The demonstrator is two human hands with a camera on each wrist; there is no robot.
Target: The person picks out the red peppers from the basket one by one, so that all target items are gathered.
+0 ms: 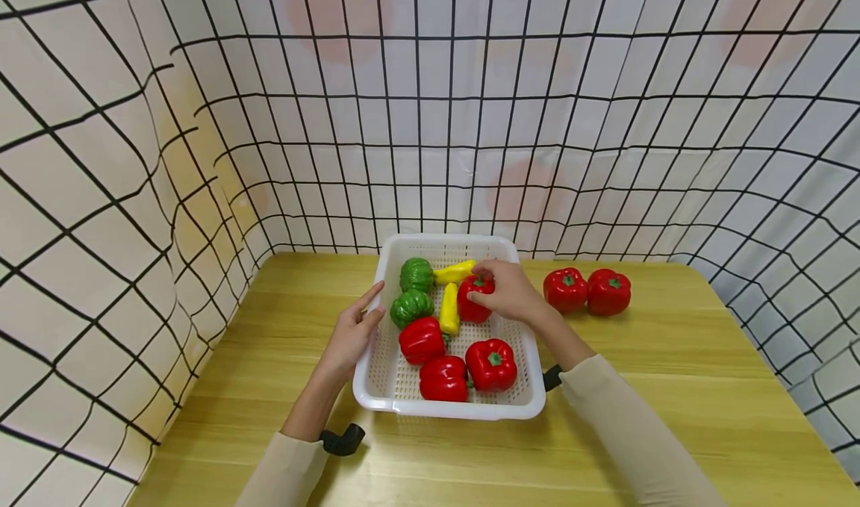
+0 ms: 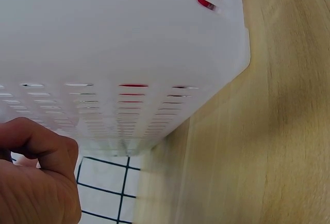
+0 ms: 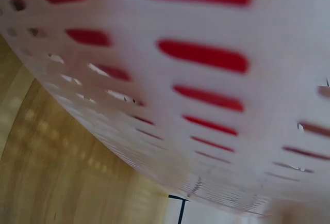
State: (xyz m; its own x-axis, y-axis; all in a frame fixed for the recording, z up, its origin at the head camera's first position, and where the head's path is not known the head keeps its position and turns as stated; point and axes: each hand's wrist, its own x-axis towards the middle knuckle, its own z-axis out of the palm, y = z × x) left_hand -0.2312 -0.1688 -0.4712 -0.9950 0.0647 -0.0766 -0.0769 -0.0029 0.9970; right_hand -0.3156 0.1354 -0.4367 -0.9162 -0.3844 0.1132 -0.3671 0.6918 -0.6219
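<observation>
A white plastic basket [image 1: 463, 408] with slotted walls stands on the table. My left hand [image 1: 351, 337] holds its left rim, thumb and forefinger at the edge; in the left wrist view its curled fingers [image 2: 46, 146] lie against the outer wall. Reaching in over the right rim, my right hand [image 1: 512, 292] grips a red bell pepper [image 1: 475, 307] from above, thumb on its near side. Beside that pepper are two yellow peppers [image 1: 449, 310]. Two green ribbed pumpkins [image 1: 412, 308] lie at the left. Three more red bell peppers [image 1: 492, 365] fill the near part.
Two red bell peppers [image 1: 608, 292] sit side by side on the wooden table [image 1: 672, 395], right of the basket. A black wire grid [image 1: 450, 96] backed with pale sheeting walls in the back and sides. Black wrist mounts [image 1: 343, 440] are on both forearms.
</observation>
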